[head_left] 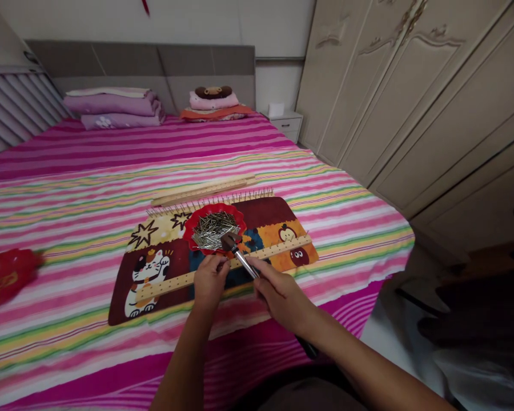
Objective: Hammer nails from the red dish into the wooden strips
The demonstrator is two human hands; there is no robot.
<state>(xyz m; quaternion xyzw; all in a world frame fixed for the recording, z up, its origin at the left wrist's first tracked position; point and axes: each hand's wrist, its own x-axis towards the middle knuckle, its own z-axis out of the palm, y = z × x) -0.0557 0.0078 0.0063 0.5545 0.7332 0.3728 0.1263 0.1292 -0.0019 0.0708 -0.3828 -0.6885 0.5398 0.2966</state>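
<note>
My right hand (282,297) is wrapped round the shaft of a hammer (245,264), its dark head tilted up over the near rim of a red scalloped bowl (187,233). Loose nails (214,228) fill the bowl. My left hand (209,278) is pinched closed at a pale wooden strip (171,284) dotted with small holes; what its fingertips hold is too small to make out. The strip lies across a patterned mat (252,214) with a cartoon cat. Along the mat's far edge runs a row of upright nails (209,201).
Beyond the mat lie more wooden strips (201,191) on the striped bedspread (68,228). A red plastic item (8,277) rests at the left. Folded bedding (115,105) sits by the headboard, and a wardrobe (411,85) stands to the right.
</note>
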